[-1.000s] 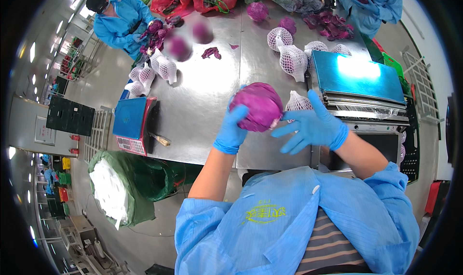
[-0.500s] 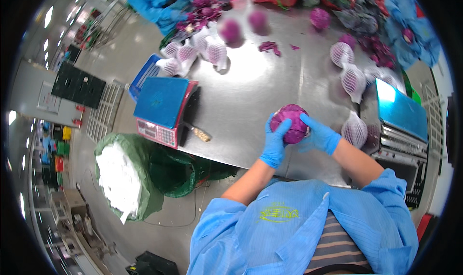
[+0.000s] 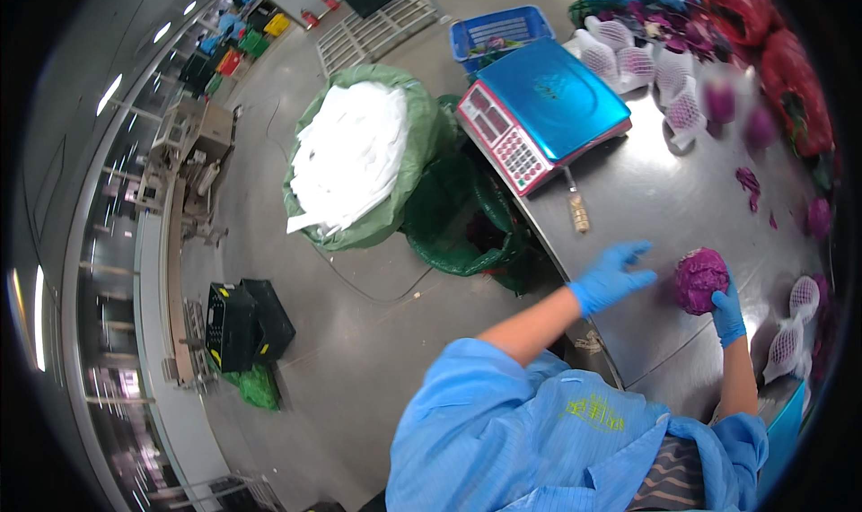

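A round red cabbage (image 3: 699, 281) is held just over the metal table (image 3: 655, 323) by my right hand (image 3: 728, 311), its gloved fingers and thumb wrapped on the right side. My left hand (image 3: 614, 280), in a blue glove, is apart from the cabbage on its left, fingers stretched out with nothing in them. Beyond the left hand a knife (image 3: 577, 209) with a pale handle lies at the table edge, its blade partly under the scale (image 3: 544, 108), which has a blue pan and red body. White foam-netted cabbages (image 3: 786, 344) lie to the right of my right hand.
Left of the table stands a green sack (image 3: 420, 126) filled with white foam nets (image 3: 350, 153). An open dark green bag (image 3: 467, 234) sits beside it. A blue basket (image 3: 503, 29) stands behind the scale. Red net bags (image 3: 795, 81), cabbage leaves and more cabbages crowd the far side.
My view has swung left, toward the sack of white nets. The left hand has let go of the cabbage and moved away leftward; the right hand keeps hold of it.
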Motion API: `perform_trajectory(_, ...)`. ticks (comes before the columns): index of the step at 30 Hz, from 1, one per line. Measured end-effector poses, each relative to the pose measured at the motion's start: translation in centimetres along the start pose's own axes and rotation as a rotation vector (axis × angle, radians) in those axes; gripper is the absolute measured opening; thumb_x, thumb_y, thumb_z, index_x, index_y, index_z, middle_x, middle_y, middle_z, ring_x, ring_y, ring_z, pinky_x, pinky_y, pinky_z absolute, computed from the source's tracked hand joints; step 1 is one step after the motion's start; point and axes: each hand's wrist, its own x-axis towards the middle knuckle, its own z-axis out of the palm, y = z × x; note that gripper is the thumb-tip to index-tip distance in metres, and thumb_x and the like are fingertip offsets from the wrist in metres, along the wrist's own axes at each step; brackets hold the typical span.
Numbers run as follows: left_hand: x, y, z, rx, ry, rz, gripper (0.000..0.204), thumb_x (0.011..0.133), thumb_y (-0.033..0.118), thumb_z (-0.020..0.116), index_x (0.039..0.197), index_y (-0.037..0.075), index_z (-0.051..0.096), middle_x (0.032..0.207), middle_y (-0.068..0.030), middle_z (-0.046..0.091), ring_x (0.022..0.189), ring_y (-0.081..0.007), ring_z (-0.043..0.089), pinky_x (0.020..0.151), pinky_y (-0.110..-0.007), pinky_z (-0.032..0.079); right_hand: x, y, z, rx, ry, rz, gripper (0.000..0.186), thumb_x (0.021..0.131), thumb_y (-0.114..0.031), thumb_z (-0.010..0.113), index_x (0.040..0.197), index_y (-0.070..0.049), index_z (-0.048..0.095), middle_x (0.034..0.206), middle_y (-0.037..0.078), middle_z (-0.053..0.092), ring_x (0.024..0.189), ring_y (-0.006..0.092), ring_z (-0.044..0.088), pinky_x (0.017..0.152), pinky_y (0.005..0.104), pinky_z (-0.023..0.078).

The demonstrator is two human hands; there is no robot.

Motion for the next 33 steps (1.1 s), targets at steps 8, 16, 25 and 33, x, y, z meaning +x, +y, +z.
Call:
perform_trajectory(8, -13.2, -2.6, -36.2, 0.956, 1.180, -0.147, 0.036, 0.082, 0.026, 0.072, 0.113, 0.009, 0.067, 0.111, -0.0127, 0.064, 0.099, -0.0301, 0.062, 0.083, -0.040, 0.050, 1.4, -0.3, -1.4, -0.239, 0.085, -0.004, 0.114, 0.054, -0.031, 0.091, 0.150, -0.009, 0.034, 0.141, 0.008, 0.048, 0.131, 0.0253, 0.048, 0.112, 0.0392, 0.037)
perform_trajectory(16, -10.7, -6.6, -45.0, 1.596, 1.016, -0.204, 0.036, 0.076, 0.024, 0.075, 0.111, 0.018, 0.069, 0.134, -0.0114, 0.054, 0.116, -0.0342, 0.052, 0.090, -0.042, 0.048, 0.1, -2.9, 1.7, -0.351, 0.053, 0.093, 0.128, 0.045, -0.026, 0.095, 0.152, -0.008, 0.027, 0.148, 0.008, 0.041, 0.135, 0.0262, 0.043, 0.114, 0.0391, 0.035)
perform_trajectory(25, -9.4, 12.2, -39.9, 0.418, 1.408, 0.576, 0.031, 0.099, 0.012, 0.056, 0.127, -0.002, 0.055, 0.122, -0.0116, 0.061, 0.103, -0.0228, 0.062, 0.092, -0.033, 0.051, -5.8, -4.0, -1.0, -0.609, 0.136, 0.240, 0.120, 0.056, -0.001, 0.081, 0.157, -0.023, 0.020, 0.149, 0.000, 0.041, 0.131, 0.0196, 0.046, 0.099, 0.0359, 0.042)
perform_trajectory(33, -4.7, 16.4, -11.8, -0.168, 0.237, 0.095, 0.037, 0.085, -0.005, 0.064, 0.121, 0.001, 0.060, 0.123, -0.0094, 0.062, 0.108, -0.0183, 0.059, 0.096, -0.032, 0.048, -9.3, -4.0, -4.3, -1.279, 0.050, 0.020, 0.107, 0.067, -0.015, 0.082, 0.156, -0.020, 0.022, 0.149, 0.010, 0.042, 0.131, 0.0244, 0.047, 0.105, 0.0379, 0.042)
